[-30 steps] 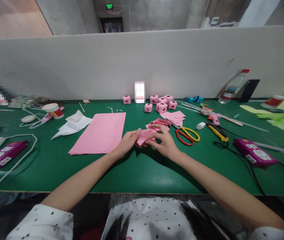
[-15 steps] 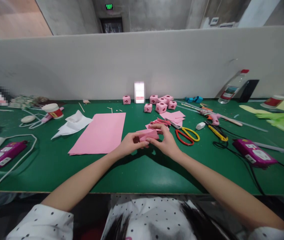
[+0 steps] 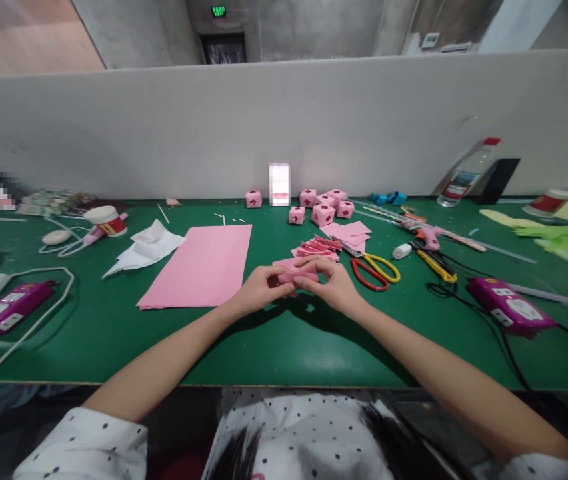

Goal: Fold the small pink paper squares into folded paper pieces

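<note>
Between fingers, pink paper; long axis sideways

In the middle of the picture, the left hand and the right hand held a small folded pink paper together. Just above it was a pile of pink paper bits. Scissors with red and yellow handles lay to the right. A big pink sheet lay left of the middle, beside a crumpled white paper. Little pink boxes sat higher up on the green table.
</note>
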`<state>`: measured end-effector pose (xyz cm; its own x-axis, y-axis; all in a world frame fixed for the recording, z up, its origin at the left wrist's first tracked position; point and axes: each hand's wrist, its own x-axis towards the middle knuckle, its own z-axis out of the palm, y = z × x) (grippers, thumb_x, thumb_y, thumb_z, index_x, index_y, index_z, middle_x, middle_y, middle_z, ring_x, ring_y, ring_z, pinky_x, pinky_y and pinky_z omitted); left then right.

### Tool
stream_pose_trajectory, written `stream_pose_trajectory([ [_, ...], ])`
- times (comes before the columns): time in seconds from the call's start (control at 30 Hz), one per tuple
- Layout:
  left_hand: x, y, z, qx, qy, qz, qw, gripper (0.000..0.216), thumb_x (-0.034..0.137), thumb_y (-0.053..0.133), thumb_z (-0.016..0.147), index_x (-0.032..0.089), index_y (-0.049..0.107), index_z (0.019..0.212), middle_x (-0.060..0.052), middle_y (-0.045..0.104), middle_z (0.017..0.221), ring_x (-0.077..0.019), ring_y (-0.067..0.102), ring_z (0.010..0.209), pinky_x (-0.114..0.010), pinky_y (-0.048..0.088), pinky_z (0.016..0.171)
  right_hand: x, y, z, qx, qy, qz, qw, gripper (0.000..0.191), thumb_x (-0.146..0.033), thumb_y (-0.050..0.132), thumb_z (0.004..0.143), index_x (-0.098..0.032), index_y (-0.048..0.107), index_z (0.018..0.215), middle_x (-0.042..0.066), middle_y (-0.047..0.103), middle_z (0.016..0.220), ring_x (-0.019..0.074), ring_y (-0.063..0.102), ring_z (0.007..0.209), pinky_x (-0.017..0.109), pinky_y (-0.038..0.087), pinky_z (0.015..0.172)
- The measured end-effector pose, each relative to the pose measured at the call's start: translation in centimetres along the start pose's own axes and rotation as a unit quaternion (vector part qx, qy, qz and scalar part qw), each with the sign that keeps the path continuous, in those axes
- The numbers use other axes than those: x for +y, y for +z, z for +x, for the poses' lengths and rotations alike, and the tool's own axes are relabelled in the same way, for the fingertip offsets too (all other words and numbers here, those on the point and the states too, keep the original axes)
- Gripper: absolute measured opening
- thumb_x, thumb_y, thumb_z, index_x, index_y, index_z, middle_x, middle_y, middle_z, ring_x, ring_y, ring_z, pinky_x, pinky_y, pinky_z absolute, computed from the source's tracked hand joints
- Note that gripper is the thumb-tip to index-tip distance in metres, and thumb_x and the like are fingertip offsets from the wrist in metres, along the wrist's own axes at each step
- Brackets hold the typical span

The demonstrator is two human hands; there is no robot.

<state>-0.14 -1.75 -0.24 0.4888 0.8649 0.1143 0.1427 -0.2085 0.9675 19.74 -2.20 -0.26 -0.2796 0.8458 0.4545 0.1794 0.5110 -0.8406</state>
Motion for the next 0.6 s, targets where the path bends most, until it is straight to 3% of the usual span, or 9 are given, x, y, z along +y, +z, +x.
stream_pose_trajectory([
  [0.6,0.23,0.17,-0.1,-0.002,-0.014,0.009,1.0,0.027,0.036,0.071,0.076,0.015,0.071,0.093,-0.005,0.074,0.079,-0.0209,0.07,0.078,-0.029,0.053,0.071,-0.07,0.0,0.07,-0.009,0.009,0.012,1.0,0.025,-0.044,0.075,0.076,-0.019,0.07,0.076,0.005,0.07,0.088,0.0201,0.065,0.086,0.037,0.05,0.083],
])
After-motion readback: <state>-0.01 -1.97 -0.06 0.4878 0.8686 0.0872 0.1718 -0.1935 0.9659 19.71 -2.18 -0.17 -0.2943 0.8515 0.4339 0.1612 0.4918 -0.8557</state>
